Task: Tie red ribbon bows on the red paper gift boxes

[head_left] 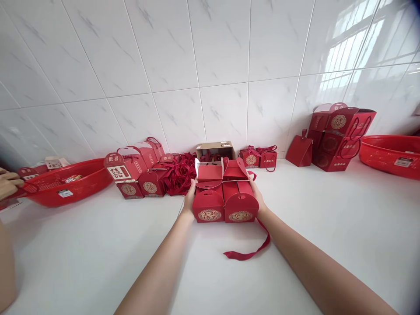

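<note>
View from above the white counter (328,227), near to far. At 6 o'clock, 2 bare forearms enter from the lower edge and converge on the centre. A loose red ribbon (249,253) lies on the counter between them, at 5 o'clock from the held items, with 1 end running up to the right wrist.

At centre, the pair of red gift boxes (225,205) stands side by side on the counter, top flaps open. The left hand (189,197) presses flat against the left side and the right hand (257,194) against the right side, so the pair is clamped between the 2 palms. The thumbs lie along the upper edges, and the remaining fingers are mostly hidden behind the boxes.

At 9 o'clock, a red basin (82,183) holds small packets. Another person's hand (8,183) sits at its far-left rim. At 10 o'clock stands a row of handled red boxes (131,175), and at 11 o'clock a heap of red ribbons (179,173). At 12 o'clock is an open brown carton (215,151), at 1 o'clock 2 small tied boxes (259,157), and at 2 o'clock a stack of larger red boxes (337,138). At 3 o'clock is a red basket (390,155). All stand against the white tiled wall (210,52).
</note>
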### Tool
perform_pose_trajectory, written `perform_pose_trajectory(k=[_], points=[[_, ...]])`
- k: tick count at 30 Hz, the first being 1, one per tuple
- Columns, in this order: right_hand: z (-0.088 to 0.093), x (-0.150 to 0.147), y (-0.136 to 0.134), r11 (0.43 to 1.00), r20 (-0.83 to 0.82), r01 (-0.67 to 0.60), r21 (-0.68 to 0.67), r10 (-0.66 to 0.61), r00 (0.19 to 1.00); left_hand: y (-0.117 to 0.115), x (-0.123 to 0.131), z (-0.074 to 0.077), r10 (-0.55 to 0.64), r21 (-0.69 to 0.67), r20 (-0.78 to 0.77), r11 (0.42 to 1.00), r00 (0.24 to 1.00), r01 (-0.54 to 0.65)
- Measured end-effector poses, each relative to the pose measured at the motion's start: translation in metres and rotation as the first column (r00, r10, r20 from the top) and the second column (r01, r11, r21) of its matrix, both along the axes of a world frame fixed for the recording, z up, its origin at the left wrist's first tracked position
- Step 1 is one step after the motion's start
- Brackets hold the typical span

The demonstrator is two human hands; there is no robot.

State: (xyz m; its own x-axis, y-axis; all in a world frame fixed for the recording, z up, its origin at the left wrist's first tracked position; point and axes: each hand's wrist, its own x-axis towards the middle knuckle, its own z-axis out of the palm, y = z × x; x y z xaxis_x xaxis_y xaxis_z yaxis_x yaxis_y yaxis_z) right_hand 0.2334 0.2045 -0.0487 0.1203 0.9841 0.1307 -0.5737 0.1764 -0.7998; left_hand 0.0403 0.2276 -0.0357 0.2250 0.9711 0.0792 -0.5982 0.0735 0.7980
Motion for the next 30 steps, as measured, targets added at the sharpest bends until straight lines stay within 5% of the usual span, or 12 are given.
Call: perform_pose_trajectory(k=[3, 5, 15, 24, 30], points=[[0.002, 0.002, -0.003, 0.978, -0.081, -0.195, -0.068, 0.189, 0.979, -0.003, 0.001, 0.006, -0.019, -0.002, -0.017, 1.0, 1.0, 0.019], [0.003, 0.004, -0.003, 0.975, -0.089, -0.217, -0.057, 0.211, 0.973, -0.004, 0.001, 0.008, -0.036, -0.017, -0.003, 0.999, 0.999, 0.036], [-0.006, 0.008, 0.001, 0.969, -0.126, -0.234, -0.076, 0.223, 0.967, -0.003, 0.002, -0.002, 0.022, 0.001, -0.078, 1.0, 0.997, -0.022], [-0.004, 0.012, 0.003, 0.976, -0.14, -0.202, -0.079, 0.19, 0.972, -0.012, 0.007, 0.007, -0.049, 0.0, -0.049, 0.999, 0.998, 0.049], [-0.013, 0.012, 0.007, 0.98, -0.077, -0.156, -0.127, 0.147, 0.986, -0.006, 0.005, -0.009, 0.024, -0.056, -0.171, 0.998, 0.985, -0.034]])
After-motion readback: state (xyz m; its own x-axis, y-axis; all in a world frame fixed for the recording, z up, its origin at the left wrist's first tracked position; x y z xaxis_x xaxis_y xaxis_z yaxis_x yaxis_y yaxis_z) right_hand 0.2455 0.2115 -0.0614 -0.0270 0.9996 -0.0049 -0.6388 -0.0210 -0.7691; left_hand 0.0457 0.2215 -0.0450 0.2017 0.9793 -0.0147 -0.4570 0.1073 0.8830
